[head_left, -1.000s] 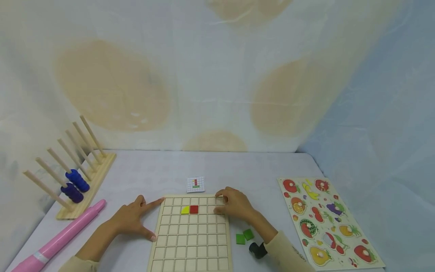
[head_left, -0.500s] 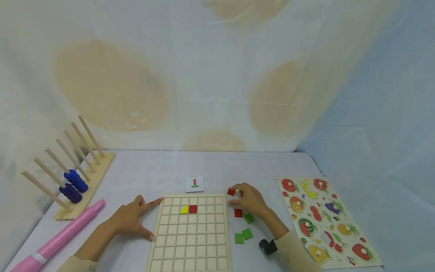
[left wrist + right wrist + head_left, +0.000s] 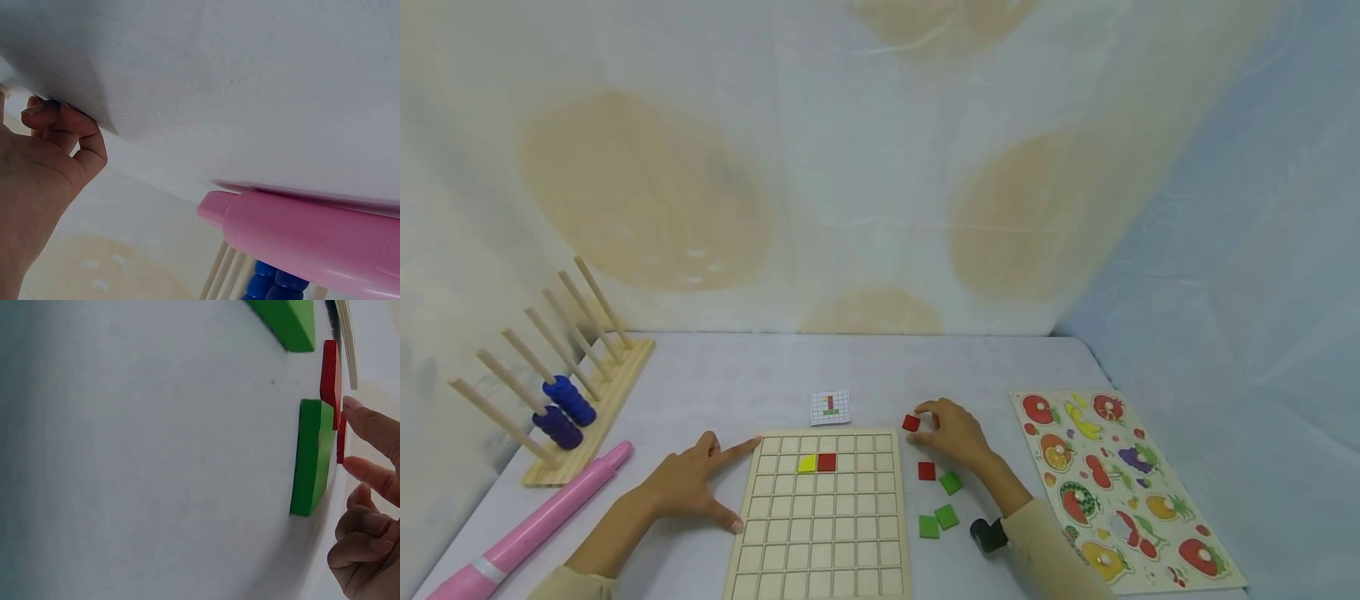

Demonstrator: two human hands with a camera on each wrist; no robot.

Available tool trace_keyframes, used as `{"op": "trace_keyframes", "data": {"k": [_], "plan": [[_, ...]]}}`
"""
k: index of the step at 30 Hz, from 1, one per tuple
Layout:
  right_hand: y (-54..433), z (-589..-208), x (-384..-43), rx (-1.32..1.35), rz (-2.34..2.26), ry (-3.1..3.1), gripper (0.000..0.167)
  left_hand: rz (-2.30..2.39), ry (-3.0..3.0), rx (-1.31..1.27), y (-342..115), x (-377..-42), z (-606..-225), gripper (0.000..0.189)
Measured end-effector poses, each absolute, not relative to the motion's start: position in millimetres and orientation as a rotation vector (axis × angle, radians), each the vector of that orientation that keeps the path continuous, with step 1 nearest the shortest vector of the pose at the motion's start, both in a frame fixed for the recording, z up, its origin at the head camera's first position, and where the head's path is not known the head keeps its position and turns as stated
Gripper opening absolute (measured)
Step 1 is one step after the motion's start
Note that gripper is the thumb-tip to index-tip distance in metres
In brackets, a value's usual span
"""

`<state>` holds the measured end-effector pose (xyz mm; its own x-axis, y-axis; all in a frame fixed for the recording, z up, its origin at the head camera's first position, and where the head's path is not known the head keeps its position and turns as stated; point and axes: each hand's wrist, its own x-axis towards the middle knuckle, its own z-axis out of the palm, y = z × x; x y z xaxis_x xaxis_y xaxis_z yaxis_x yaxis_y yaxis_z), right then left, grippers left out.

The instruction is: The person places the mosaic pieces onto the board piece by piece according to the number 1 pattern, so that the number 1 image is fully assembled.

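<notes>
A wooden grid board (image 3: 802, 531) lies before me in the head view, bearing a yellow piece (image 3: 807, 463) and a red tile (image 3: 827, 462) side by side. My left hand (image 3: 687, 481) rests at its left side, index finger stretched to the top-left corner and thumb at the left edge. Off the board's upper right corner, my right hand (image 3: 952, 433) pinches a loose red tile (image 3: 911, 423) between thumb and index finger. The right wrist view shows these two fingertips at the ends of that red tile (image 3: 341, 439). Below lies another red tile (image 3: 927, 471), with several green tiles (image 3: 928, 527).
A small printed pattern card (image 3: 830, 407) lies beyond the board. On the left stand a peg abacus (image 3: 617, 375) with blue beads and a pink tube-shaped object (image 3: 550, 521). A fruit puzzle board (image 3: 1123, 492) lies right; a black device (image 3: 988, 535) is at my right wrist.
My right hand has moved right from the board's upper right corner, uncovering two red tiles and a green one. Its thumb and index finger have closed in on the farther red tile. The left hand stays put.
</notes>
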<state>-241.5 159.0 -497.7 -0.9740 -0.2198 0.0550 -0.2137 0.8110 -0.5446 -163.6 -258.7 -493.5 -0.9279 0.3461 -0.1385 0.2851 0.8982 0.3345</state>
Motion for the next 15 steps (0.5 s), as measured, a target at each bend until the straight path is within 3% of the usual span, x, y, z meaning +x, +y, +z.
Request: {"op": "trace_keyframes", "data": {"k": [9, 15], "plan": [[151.9, -501.7, -245.9, -0.373, -0.864, 2.997, 0.024, 0.465, 2.876, 0.475, -259.2, -163.0, -494.2, 0.119], [150.3, -500.8, -242.7, -0.381, -0.93, 2.975, 0.021, 0.469, 2.878, 0.471, -258.7, -163.2, -494.6, 0.119]]}}
